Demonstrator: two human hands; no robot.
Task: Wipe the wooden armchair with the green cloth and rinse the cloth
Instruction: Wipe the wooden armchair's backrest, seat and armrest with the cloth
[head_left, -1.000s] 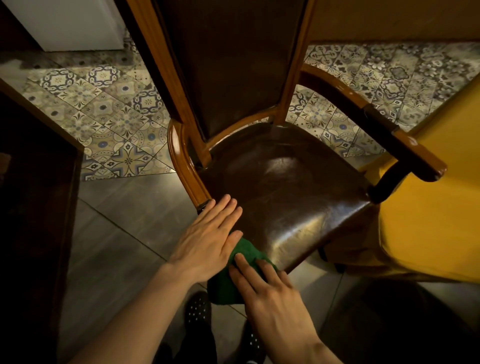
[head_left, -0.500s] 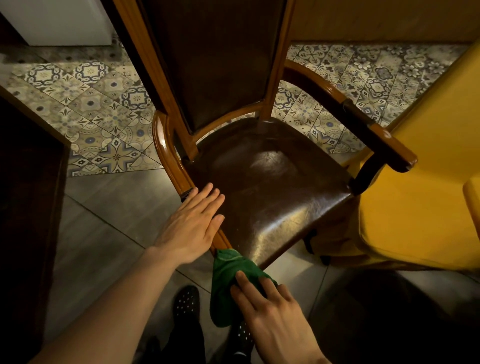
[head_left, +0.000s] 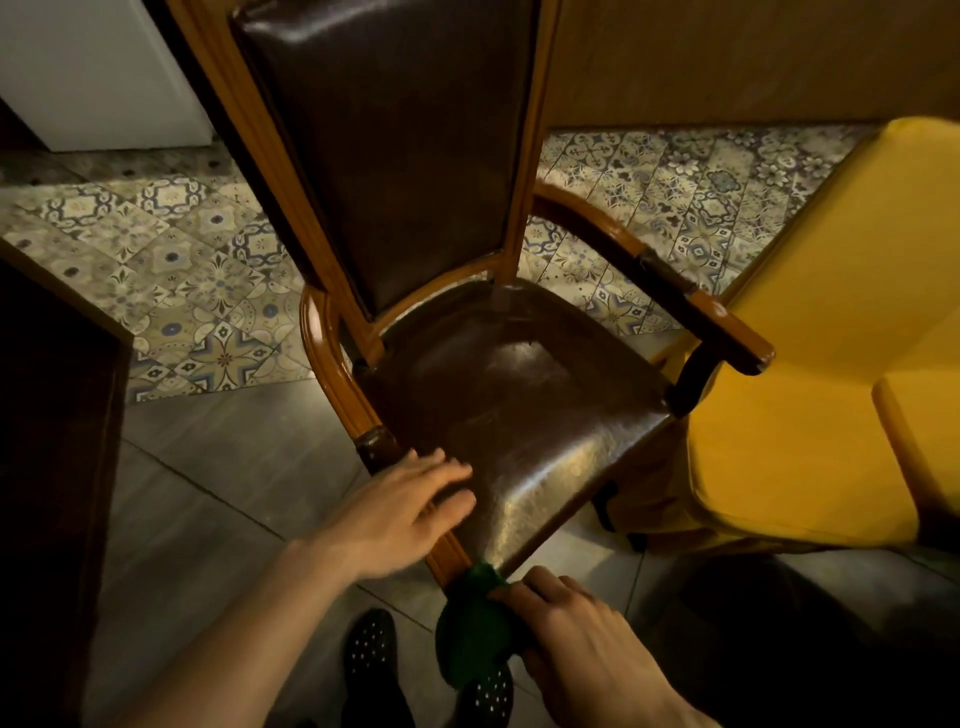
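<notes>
The wooden armchair (head_left: 332, 358) with a dark brown leather seat and back fills the middle of the head view. My left hand (head_left: 400, 514) lies flat, fingers spread, on the near left arm and seat corner. My right hand (head_left: 576, 639) presses the green cloth (head_left: 472, 634) against the front corner of the seat frame, below the seat edge. The cloth hangs down from that corner, partly under my fingers.
A yellow upholstered seat (head_left: 810, 405) stands close on the right, touching the armchair's right arm (head_left: 701, 317). A dark piece of furniture (head_left: 52, 441) borders the left. My dark dotted slippers (head_left: 369, 654) are on the grey floor tiles below the chair; patterned tiles lie beyond.
The cloth and my right hand slid off the seat's front corner and down onto the frame below it. My left hand stayed on the left arm.
</notes>
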